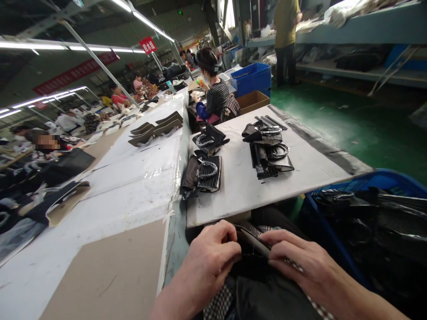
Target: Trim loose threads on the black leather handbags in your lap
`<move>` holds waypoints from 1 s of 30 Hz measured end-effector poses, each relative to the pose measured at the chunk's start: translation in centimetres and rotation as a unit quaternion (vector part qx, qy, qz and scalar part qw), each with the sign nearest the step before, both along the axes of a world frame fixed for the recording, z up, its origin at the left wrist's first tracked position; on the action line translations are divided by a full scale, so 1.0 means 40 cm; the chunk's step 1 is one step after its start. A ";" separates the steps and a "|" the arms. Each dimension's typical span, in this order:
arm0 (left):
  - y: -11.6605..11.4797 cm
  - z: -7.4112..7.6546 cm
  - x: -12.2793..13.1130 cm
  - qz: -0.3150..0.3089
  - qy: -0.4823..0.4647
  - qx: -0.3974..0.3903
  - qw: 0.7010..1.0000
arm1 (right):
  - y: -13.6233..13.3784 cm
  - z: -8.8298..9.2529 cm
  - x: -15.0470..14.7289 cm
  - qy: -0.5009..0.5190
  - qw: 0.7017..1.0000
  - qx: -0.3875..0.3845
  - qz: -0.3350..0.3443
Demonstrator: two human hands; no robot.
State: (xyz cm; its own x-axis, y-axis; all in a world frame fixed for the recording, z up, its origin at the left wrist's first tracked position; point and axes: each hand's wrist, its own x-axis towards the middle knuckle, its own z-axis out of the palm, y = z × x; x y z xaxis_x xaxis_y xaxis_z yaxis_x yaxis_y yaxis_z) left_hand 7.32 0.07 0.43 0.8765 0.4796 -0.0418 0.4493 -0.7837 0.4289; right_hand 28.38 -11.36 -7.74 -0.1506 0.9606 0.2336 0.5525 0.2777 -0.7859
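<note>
The left hand [213, 253] and the right hand [302, 255] are both grasping a black bag piece [263, 293], which lies directly between them, over the person's lap. The left hand is curled, with thumb and bent fingers pinching at the edge; the right hand is flatter, its fingers laid along the rim and its thumb below. Neither hand is nearer, since both touch it. The visible rim, its longest line, slants from beside the left fingers down to the right, under the right hand, and a dark opening faces the person. The bulk of the piece hangs between the forearms, soft and smooth, while a grey strip at the rim looks stiffer. Checked cloth [218, 302] shows beneath.

Just beyond the hands is a white worktop [230, 204]. On it are black handbag parts [208, 175], embossed like crocodile skin, with looped handles in shiny clear film; more of these parts [271, 158] lie farther right. At the right side, a blue plastic basket [400, 177] holds dark glossy pieces [400, 218]. On the left, a longer worktop [133, 186] carries a flat grey-brown sheet [110, 266] and, farther away, wavy brown strips [156, 131]. A co-worker in a striped top [218, 95] sits beyond.
</note>
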 end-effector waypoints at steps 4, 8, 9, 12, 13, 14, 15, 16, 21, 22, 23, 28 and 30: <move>0.001 -0.010 0.001 -0.008 -0.078 0.079 0.994 | 0.022 -0.013 -0.009 0.071 0.996 -0.028 -0.041; 0.019 -0.018 0.008 -0.019 -0.031 0.108 0.994 | 0.024 -0.034 -0.007 0.057 0.997 -0.006 -0.052; 0.024 -0.021 0.012 -0.024 -0.024 0.109 0.993 | 0.023 -0.040 -0.002 0.041 0.998 0.005 -0.048; 0.039 -0.027 0.026 -0.047 -0.035 0.116 0.992 | 0.020 -0.053 0.015 -0.014 0.998 0.048 -0.028; 0.043 -0.030 0.031 -0.053 -0.043 0.115 0.991 | 0.019 -0.055 0.020 -0.028 0.997 0.063 -0.024; 0.046 -0.032 0.035 -0.058 -0.053 0.113 0.990 | 0.019 -0.055 0.022 -0.037 0.996 0.074 -0.022; 0.048 -0.035 0.038 -0.061 -0.062 0.109 0.990 | 0.019 -0.056 0.022 -0.042 0.996 0.082 -0.022; 0.049 -0.038 0.039 -0.059 -0.071 0.103 0.990 | 0.020 -0.056 0.020 -0.044 0.995 0.088 -0.022; 0.046 -0.054 0.034 -0.032 -0.109 0.085 0.990 | 0.023 -0.077 -0.019 -0.012 0.993 0.094 -0.072; 0.044 -0.056 0.033 -0.025 -0.115 0.085 0.989 | 0.023 -0.085 -0.028 -0.001 0.992 0.092 -0.088; 0.041 -0.059 0.031 -0.016 -0.120 0.085 0.989 | 0.022 -0.093 -0.036 0.011 0.991 0.089 -0.103; 0.033 -0.064 0.033 0.017 -0.124 0.074 0.989 | 0.019 -0.110 -0.050 0.075 0.985 0.076 -0.137; 0.033 -0.063 0.034 0.024 -0.120 0.069 0.990 | 0.018 -0.106 -0.048 0.089 0.985 0.065 -0.134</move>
